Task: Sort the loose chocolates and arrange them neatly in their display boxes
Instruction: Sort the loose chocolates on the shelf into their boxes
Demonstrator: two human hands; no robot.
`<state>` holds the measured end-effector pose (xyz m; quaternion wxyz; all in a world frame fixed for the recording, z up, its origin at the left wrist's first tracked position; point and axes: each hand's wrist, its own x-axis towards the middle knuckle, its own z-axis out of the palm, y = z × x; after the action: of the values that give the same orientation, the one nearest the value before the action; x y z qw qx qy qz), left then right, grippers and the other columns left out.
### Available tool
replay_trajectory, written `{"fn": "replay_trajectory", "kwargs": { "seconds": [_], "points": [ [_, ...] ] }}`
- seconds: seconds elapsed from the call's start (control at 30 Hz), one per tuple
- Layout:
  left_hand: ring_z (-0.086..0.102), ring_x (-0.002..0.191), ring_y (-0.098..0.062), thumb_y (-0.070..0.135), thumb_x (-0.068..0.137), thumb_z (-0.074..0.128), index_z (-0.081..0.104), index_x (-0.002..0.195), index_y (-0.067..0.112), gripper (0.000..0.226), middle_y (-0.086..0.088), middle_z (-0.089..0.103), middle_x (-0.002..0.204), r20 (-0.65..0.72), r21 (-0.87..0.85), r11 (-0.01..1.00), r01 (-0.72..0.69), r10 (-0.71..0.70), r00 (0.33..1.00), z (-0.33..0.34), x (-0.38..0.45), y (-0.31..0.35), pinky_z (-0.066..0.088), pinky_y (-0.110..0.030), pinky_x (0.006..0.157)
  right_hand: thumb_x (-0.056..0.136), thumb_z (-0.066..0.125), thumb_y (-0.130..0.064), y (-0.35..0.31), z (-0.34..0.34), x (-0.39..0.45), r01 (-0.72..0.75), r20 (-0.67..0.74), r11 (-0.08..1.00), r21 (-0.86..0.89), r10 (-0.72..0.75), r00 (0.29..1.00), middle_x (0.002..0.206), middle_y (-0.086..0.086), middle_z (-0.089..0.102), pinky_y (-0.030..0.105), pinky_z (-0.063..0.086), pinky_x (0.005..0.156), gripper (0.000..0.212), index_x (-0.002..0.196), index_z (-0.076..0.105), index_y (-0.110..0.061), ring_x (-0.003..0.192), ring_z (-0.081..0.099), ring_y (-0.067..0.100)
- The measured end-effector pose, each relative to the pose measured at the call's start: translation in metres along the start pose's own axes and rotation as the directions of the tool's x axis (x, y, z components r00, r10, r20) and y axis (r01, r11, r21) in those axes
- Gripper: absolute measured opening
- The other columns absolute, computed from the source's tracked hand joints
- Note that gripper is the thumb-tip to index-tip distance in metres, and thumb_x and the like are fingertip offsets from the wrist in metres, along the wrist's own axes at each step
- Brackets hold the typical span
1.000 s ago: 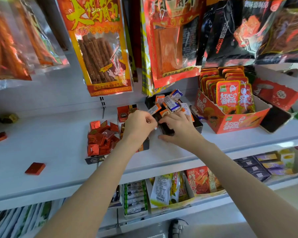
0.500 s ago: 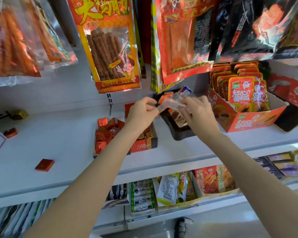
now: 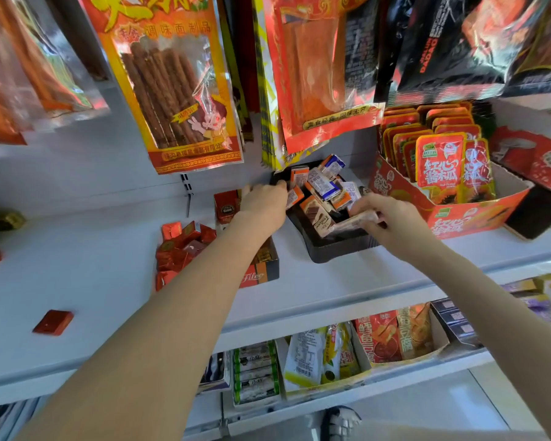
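Over one black tray [image 3: 337, 249], right hand [image 3: 392, 218] pinches one chocolate bar [image 3: 355, 219]; left hand [image 3: 263, 202] reaches, fingers relaxed.

Wrapped chocolates [image 3: 323, 192] lie jumbled, perhaps overlapping, in black tray [image 3: 337, 249].

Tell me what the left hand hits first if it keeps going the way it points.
Probably the black tray's far-left rim; the left hand's fingertips are almost there, though depth is unclear.

Bright, even light fills the scene, glare streaks the hanging snack bags [image 3: 178, 90], and wide-angle distortion bends the edges.
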<state>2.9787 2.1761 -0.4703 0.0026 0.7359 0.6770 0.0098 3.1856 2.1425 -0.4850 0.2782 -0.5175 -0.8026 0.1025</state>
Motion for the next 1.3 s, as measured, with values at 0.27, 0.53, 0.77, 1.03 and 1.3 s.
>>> {"fn": "replay_trajectory", "kwargs": {
  "seconds": [0.27, 0.53, 0.77, 1.03, 1.3],
  "points": [
    [0.059, 0.101, -0.026, 0.017, 0.088, 0.054, 0.061, 0.109, 0.010, 0.023, -0.010, 0.065, 0.107, -0.295, -0.237, 0.961, -0.142, 0.068, 0.953, -0.013, -0.019, 0.002, 0.047, -0.037, 0.080, 0.080, 0.066, -0.011, -0.001, 0.003, 0.008, 0.015, -0.024, 0.998, -0.055, -0.017, 1.000, 0.112, 0.013, 0.055, 0.031, 0.032, 0.089, 0.021, 0.101, 0.066, -0.007, 0.105, 0.047, 0.030],
    [0.058, 0.098, -0.026, 0.010, 0.089, 0.053, 0.065, 0.106, 0.007, 0.021, -0.011, 0.056, 0.109, -0.383, -0.388, 0.861, -0.329, 0.174, 0.907, 0.002, -0.031, 0.030, 0.048, -0.038, 0.085, 0.081, 0.063, -0.002, -0.020, 0.005, 0.008, -0.118, 0.014, 0.949, 0.292, 0.119, 0.993, 0.104, 0.004, 0.058, 0.023, 0.044, 0.078, 0.036, 0.115, 0.055, -0.010, 0.086, 0.059, 0.019],
    [0.052, 0.113, -0.028, 0.003, 0.086, 0.049, 0.054, 0.125, 0.012, 0.041, -0.009, 0.060, 0.123, -0.289, -0.453, 0.786, -0.421, 0.317, 0.903, 0.015, -0.037, 0.033, 0.044, -0.042, 0.096, 0.077, 0.064, 0.003, -0.004, 0.006, 0.008, -0.035, -0.038, 0.991, -0.131, 0.030, 0.999, 0.106, 0.019, 0.060, 0.026, 0.027, 0.083, 0.020, 0.095, 0.068, -0.003, 0.099, 0.052, 0.035],
    [0.051, 0.111, -0.022, 0.009, 0.091, 0.043, 0.060, 0.115, 0.013, 0.030, -0.005, 0.060, 0.120, -0.306, -0.388, 0.849, -0.359, 0.248, 0.919, 0.004, -0.051, 0.021, 0.042, -0.040, 0.095, 0.081, 0.058, 0.004, -0.022, 0.002, -0.002, -0.020, -0.013, 0.992, -0.121, 0.019, 1.000, 0.113, 0.019, 0.059, 0.037, 0.036, 0.089, 0.020, 0.098, 0.067, -0.002, 0.103, 0.047, 0.033],
    [0.054, 0.104, -0.017, 0.006, 0.088, 0.047, 0.065, 0.102, 0.013, 0.024, -0.003, 0.063, 0.110, -0.503, -0.452, 0.863, -0.225, -0.038, 0.864, -0.002, -0.109, -0.044, 0.041, -0.032, 0.094, 0.085, 0.053, -0.002, -0.094, 0.008, 0.005, 0.098, -0.096, 0.990, 0.101, -0.088, 0.992, 0.109, 0.012, 0.062, 0.022, 0.040, 0.080, 0.025, 0.107, 0.062, -0.006, 0.098, 0.055, 0.022]
  ]
}}
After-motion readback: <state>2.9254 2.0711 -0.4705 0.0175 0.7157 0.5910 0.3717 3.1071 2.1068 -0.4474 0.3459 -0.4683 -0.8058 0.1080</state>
